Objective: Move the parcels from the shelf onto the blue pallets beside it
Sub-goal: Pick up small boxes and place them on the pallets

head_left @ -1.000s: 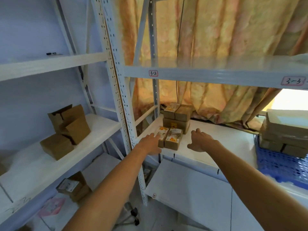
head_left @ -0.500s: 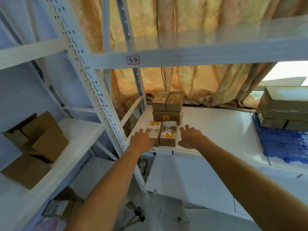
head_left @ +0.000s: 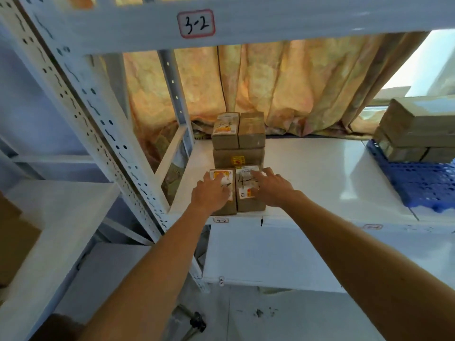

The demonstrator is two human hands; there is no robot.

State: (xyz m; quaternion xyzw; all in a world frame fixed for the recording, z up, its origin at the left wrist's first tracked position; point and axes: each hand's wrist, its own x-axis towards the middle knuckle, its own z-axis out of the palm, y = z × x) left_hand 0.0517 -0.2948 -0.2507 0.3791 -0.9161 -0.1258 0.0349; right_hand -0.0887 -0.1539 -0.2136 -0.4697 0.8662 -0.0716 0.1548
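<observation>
a white shelf board [head_left: 320, 173] is running across the view in front of a draped orange curtain [head_left: 283, 89]. the beam above it is carrying a tag [head_left: 195, 23] marked "3-2".

two brown, white-labelled parcels are lying side by side and touching at the front left of the board: the left front parcel [head_left: 219, 174] and the right front parcel [head_left: 250, 204]. directly behind them a lower parcel [head_left: 237, 157] is bearing two upper parcels [head_left: 225, 131].

the left hand [head_left: 209, 194] is resting palm down on top of the left front parcel, with its fingers extended nearly straight over the label and not wrapping any edge. the right hand [head_left: 273, 188] is lying palm down on top of the right front parcel, with its fingers spread and straight toward the far edge. neither hand is gripping, and both parcels are sitting flat on the board. whether a thumb is hooking a side face cannot be told.

to the right, well apart, a blue pallet [head_left: 418, 183] is sitting on the same board and carrying stacked brown parcels [head_left: 418, 129]. to the left, a perforated upright [head_left: 98, 119] is separating the bay from a neighbouring shelf [head_left: 61, 217], where a cardboard box [head_left: 14, 237] is showing at the frame edge.
</observation>
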